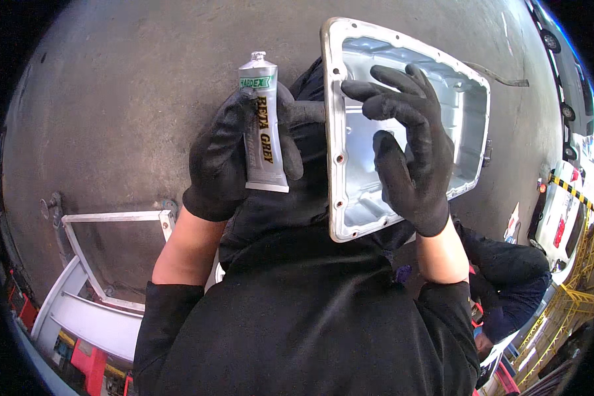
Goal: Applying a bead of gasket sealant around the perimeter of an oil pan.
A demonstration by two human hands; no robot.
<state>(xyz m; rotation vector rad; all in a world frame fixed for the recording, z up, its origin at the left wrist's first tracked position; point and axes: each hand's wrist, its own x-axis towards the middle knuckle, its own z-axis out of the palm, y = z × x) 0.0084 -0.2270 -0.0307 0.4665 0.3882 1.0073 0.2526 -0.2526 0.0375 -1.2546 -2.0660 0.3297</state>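
My left hand (221,155), in a black glove, is closed around a silver squeeze tube (263,129), apparently sealant, with a green band and its narrow neck pointing up. One finger of that hand reaches out toward the rim of a metal oil pan (337,158). The pan is tilted, with its hollow side facing me and bolt holes along its flange. In front of the hollow is my right hand (409,138), also black-gloved, its fingers apart and curved with nothing visible in them. Whether its wrist touches the pan's lower edge I cannot tell. What supports the pan is hidden.
A white metal frame (112,216) stands on the grey floor (132,86) at the left. Another person in dark clothes (515,277) bends low at the right. Parked vehicles (561,211) and yellow metalwork (567,303) lie beyond. A dark strip (501,79) lies behind the pan.
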